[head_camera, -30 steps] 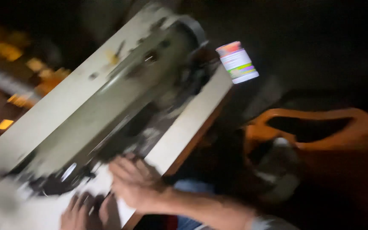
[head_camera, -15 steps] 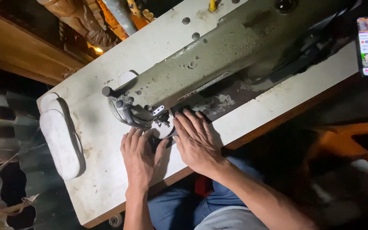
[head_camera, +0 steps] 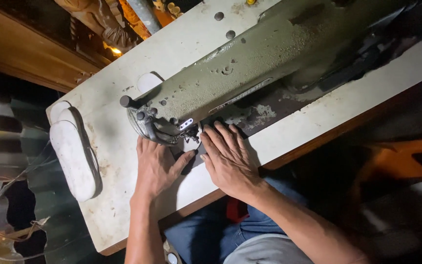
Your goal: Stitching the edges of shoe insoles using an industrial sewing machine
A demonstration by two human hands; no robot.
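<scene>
Barely shifted since 0.5 s ago, both still flat by the needle. Left hand (head_camera: 156,166) spread, thumb angled onto white piece (head_camera: 190,144). Right hand (head_camera: 228,159) splayed, pressing beside it, under machine (head_camera: 250,73). Soles (head_camera: 73,151) stacked far left on table (head_camera: 313,117).

piece (head_camera: 191,144): small pale flat workpiece, lying under the needle end of the machine, mostly hidden by both hands
machine (head_camera: 250,73): worn olive-green sewing machine, lying diagonally across the surface, needle end toward the hands
pose: piece flat, pressed on the surface
</scene>
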